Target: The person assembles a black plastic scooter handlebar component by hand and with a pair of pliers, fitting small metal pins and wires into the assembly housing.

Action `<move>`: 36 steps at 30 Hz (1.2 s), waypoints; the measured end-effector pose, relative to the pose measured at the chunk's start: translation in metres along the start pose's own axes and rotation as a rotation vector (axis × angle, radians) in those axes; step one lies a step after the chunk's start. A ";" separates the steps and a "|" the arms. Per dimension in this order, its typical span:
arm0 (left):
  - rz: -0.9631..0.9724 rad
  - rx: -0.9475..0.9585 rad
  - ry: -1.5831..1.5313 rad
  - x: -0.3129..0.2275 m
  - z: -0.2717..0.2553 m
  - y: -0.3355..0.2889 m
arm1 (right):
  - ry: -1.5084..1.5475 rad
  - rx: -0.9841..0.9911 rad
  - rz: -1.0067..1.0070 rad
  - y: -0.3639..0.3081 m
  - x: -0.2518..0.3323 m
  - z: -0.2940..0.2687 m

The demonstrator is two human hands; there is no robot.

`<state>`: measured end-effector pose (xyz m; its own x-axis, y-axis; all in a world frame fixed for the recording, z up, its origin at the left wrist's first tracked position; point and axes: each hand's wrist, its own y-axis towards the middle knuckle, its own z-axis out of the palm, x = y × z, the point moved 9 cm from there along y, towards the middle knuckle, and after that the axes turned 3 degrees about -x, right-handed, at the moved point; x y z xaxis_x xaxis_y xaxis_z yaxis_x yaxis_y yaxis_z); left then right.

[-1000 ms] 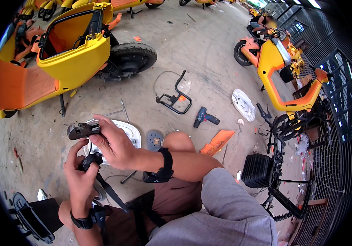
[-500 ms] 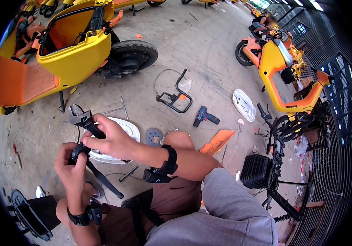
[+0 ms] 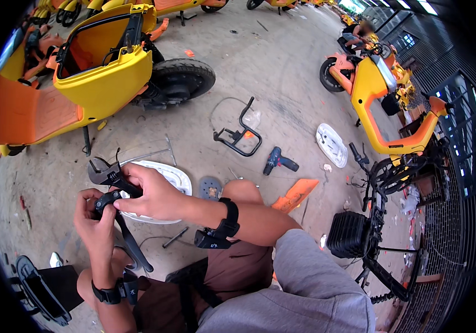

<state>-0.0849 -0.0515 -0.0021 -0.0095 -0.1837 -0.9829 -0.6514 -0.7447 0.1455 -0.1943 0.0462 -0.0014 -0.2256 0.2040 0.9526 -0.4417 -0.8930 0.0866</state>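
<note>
My left hand (image 3: 94, 219) is closed around the black clamp end of a brake lever (image 3: 130, 240), whose long blade slants down toward my knee. My right hand (image 3: 152, 191) grips an adjustable wrench (image 3: 104, 171), its jaw end pointing up and left. The right thumb touches the lever's clamp, so both hands meet there. A thin dark cable end rises beside the wrench. Under my hands lies a white oval plastic panel (image 3: 179, 180), partly hidden by the right hand. A metal rod-like tool (image 3: 175, 237) rests on the floor beside it.
A yellow-orange scooter (image 3: 99, 83) stands at the left, another (image 3: 374, 105) at the far right. A cordless drill (image 3: 279, 161), black tube frame (image 3: 250, 145), orange panel (image 3: 298, 194) and second white panel (image 3: 331, 145) lie ahead. A stripped frame with a black crate (image 3: 346, 234) is at right.
The wrench's jaw end has tipped slightly down and left. The lever blade has swung to a steeper slant, and the right thumb sits closer over the clamp.
</note>
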 end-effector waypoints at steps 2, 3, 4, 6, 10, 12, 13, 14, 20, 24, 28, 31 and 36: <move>-0.004 0.014 -0.013 -0.004 0.005 0.000 | -0.011 -0.017 0.015 -0.002 -0.002 -0.002; -0.001 0.022 -0.017 -0.008 0.007 0.001 | -0.026 -0.024 0.020 -0.002 -0.003 -0.004; 0.005 0.036 0.001 -0.008 0.009 0.000 | -0.042 -0.032 0.025 -0.002 -0.004 -0.006; -0.021 0.081 -0.003 -0.011 0.012 0.000 | -0.016 -0.030 0.067 -0.004 -0.002 -0.008; -0.004 0.122 -0.034 -0.009 0.012 0.003 | 0.007 -0.121 0.011 -0.001 0.009 -0.012; -0.052 0.128 -0.011 -0.002 0.008 -0.001 | 0.012 -0.173 0.027 -0.002 0.010 -0.017; -0.093 0.125 0.038 -0.005 0.006 -0.001 | 0.019 -0.193 0.044 -0.001 0.010 -0.018; -0.179 0.162 -0.008 0.005 0.005 0.000 | 0.018 -0.215 0.043 -0.001 0.011 -0.021; -0.185 0.254 0.092 0.017 0.001 0.002 | 0.081 -0.270 0.053 -0.002 0.007 -0.032; -0.079 0.258 0.052 0.010 0.006 0.001 | 0.137 -0.255 0.098 -0.003 0.007 -0.033; -0.004 0.261 0.061 -0.017 0.014 -0.003 | 0.234 -0.237 0.161 -0.006 0.002 -0.038; 0.092 0.223 0.134 -0.026 0.014 -0.004 | 0.289 -0.237 0.193 -0.005 -0.001 -0.040; 0.079 0.261 0.189 -0.027 0.013 -0.005 | 0.296 -0.249 0.192 -0.003 -0.004 -0.042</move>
<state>-0.0913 -0.0346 0.0223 0.0567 -0.3685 -0.9279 -0.8269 -0.5381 0.1631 -0.2279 0.0652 -0.0178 -0.5476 0.1821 0.8167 -0.5552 -0.8093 -0.1919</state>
